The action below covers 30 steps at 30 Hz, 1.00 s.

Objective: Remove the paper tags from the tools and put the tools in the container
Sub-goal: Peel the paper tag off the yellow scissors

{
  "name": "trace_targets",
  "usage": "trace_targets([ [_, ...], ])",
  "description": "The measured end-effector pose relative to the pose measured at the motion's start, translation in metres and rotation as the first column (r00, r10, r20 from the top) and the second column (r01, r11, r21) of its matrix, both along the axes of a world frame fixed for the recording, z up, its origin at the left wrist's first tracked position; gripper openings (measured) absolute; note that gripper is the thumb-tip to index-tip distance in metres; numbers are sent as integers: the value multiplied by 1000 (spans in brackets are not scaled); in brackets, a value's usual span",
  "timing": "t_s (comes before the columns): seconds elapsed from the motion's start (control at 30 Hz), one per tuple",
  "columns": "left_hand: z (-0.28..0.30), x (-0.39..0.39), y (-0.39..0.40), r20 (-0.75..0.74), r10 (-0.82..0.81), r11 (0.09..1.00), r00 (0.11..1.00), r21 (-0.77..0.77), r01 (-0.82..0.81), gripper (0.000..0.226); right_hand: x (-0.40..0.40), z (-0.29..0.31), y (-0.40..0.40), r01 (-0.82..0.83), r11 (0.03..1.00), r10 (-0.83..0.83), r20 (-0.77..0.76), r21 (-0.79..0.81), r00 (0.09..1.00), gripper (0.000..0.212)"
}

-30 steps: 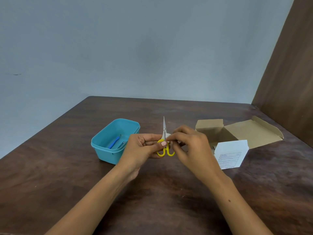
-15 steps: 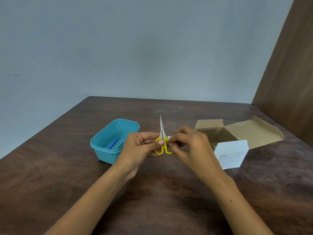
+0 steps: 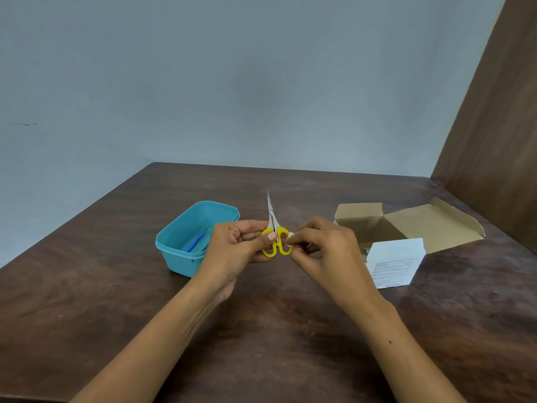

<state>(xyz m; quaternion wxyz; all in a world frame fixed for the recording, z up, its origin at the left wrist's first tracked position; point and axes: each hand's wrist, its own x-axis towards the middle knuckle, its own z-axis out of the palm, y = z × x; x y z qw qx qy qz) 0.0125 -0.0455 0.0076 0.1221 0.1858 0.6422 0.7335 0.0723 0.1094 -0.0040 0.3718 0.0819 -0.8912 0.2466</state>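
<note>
Scissors [image 3: 274, 228] stand blades-up above mid-table, left hand [image 3: 235, 248] pinching a yellow loop, right hand [image 3: 325, 251] pinching the paper tag [image 3: 290, 234]; teal container [image 3: 186, 251] just left, carton [image 3: 406, 225] right.

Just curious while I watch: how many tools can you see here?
2, maybe more. The yellow-handled scissors are held upright in the left hand while the right hand pinches at their handle. A blue tool lies in the teal container; others may be hidden there.

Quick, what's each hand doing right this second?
Left hand: holding the yellow-handled scissors, blades pointing up.
Right hand: fingers pinching a small white paper tag at the scissors' handle.
</note>
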Motion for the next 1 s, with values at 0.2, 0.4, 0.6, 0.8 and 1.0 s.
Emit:
trace_targets([
  [0.2, -1, 0, 1, -18, 3, 1000, 1000, -8, -3, 17, 0, 2, 0, -1, 999, 3, -42, 36, 999, 12],
  [0.4, -2, 0, 2, -67, 3, 1000, 998, -23, -5, 14, 4, 5, 3, -39, 999, 38, 45, 4, 998, 10],
  [0.6, -3, 1, 2, -92, 16, 1000, 996, -24, -18, 15, 6, 7, 2, -68, 996, 66, 37, 53, 997, 13],
  [0.8, -2, 4, 4, -117, 7, 1000, 993, -18, -10, 16, 2, 3, 1, -5, 1000, 6, -78, 22, 997, 12],
  [1.0, -3, 2, 3, -133, 34, 999, 990, -10, -35, 14, 4, 4, -2, -73, 996, 75, -36, 54, 997, 11],
])
